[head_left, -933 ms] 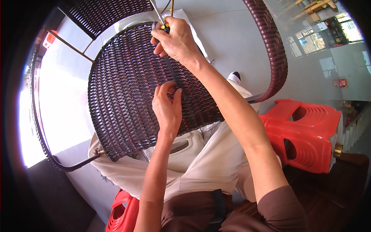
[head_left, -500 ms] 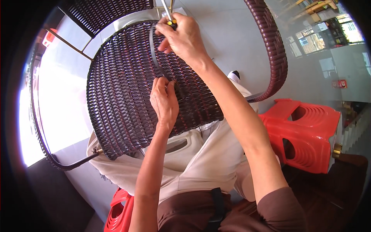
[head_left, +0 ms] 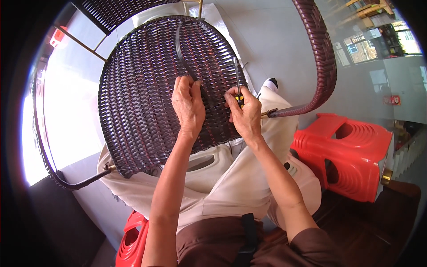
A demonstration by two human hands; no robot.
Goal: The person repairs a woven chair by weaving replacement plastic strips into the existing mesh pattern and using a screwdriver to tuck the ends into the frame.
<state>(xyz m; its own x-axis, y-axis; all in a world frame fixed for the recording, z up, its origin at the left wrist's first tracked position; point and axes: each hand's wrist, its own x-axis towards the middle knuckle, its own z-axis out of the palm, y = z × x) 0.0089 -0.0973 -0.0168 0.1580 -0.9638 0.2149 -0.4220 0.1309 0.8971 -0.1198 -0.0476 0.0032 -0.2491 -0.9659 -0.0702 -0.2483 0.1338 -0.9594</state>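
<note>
A dark brown woven chair seat lies across my lap, its rounded end away from me. My left hand pinches a flat dark weaving strip over the middle of the weave. The strip's loose length curves away toward the seat's far edge. Just to the right, my right hand is closed round the black and yellow handle of a screwdriver, whose shaft points up and away. My right fingertips are close over the weave; whether they touch it I cannot tell.
A brown wrapped armrest arches up on the right, and a thinner one curves on the left. Red plastic stools stand at right and lower left. A woven backrest panel shows at the far end.
My right hand has come down and toward me from the far edge with the screwdriver, letting go of the strip's far end. My left hand has shifted slightly away from me, still pinching the strip.
</note>
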